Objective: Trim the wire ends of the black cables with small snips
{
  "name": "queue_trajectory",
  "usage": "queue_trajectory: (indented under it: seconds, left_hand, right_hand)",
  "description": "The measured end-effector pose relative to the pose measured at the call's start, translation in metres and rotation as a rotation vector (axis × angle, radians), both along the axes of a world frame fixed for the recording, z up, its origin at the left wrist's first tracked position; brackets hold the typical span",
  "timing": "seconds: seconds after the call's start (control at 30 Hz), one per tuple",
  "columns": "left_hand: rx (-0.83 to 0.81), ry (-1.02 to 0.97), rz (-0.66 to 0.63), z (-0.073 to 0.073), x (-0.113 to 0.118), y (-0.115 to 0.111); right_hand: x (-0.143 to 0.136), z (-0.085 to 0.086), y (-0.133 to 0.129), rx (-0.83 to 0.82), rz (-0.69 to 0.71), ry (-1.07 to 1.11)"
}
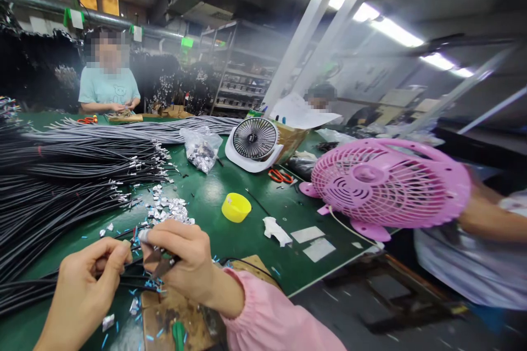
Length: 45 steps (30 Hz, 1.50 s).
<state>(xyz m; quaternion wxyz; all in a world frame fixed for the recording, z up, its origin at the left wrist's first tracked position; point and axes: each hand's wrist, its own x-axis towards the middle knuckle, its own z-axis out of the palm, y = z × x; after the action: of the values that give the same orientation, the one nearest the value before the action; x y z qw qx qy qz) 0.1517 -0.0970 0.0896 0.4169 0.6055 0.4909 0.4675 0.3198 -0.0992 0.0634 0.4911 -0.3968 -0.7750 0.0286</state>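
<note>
The left hand (88, 279) is pinched shut on the end of a thin black cable (132, 279), thumb and forefinger closed around it just above the near edge of the green table (230, 241). The right hand (185, 260), in a pink sleeve (267, 312), is closed around a small pair of snips (160, 263), whose dark blades point toward the cable end held between the two hands. The cable runs off to the left and joins the big bundle of black cables (61, 186) laid across the table, many tipped with small metal ends. Beside the hands lie a heap of silvery metal bits (171, 209) and scattered blue scraps, and a worn wooden board (173, 312) sits right under them. Farther back are a yellow cap (236, 207), a plastic bag of parts (200, 149), a white fan (254, 142), red scissors (281, 176) and a pink fan (387, 186). By the look of it, the step in hand is trimming or stripping the cable tip; the next move would call for keeping the tip steady between the fingers and setting the blades squarely on it, close but clear of the left fingertips. Whether the blades already touch the cable I cannot tell. A person in a light blue shirt (107, 88) works at the far end.
</note>
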Motion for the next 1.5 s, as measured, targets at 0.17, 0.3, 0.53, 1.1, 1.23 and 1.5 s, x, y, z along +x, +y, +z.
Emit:
queue_trajectory:
  seconds: [0.17, 0.3, 0.53, 1.1, 1.23, 1.5]
  left_hand:
    - [-0.024, -0.059, 0.031, 0.002, 0.001, 0.000]
    - [0.026, -0.057, 0.041, 0.003, 0.000, -0.001]
    - [0.064, -0.008, 0.002, 0.003, -0.001, 0.000]
    - [0.163, -0.003, -0.048, -0.017, -0.010, 0.015]
    - [0.135, 0.002, -0.046, -0.010, -0.007, 0.009]
    - [0.276, 0.107, -0.016, -0.010, -0.008, 0.006]
  right_hand:
    - [0.001, -0.002, -0.006, -0.011, 0.063, -0.054]
    - [-0.004, 0.005, -0.005, -0.083, -0.081, 0.112]
    - [-0.009, 0.021, 0.000, -0.257, 0.015, 0.295]
    - [-0.003, 0.007, -0.006, 0.224, -0.143, 0.020]
    - [-0.004, 0.011, -0.005, 0.227, -0.149, 0.000]
    - [-0.001, 0.011, -0.008, 0.079, -0.088, 0.032]
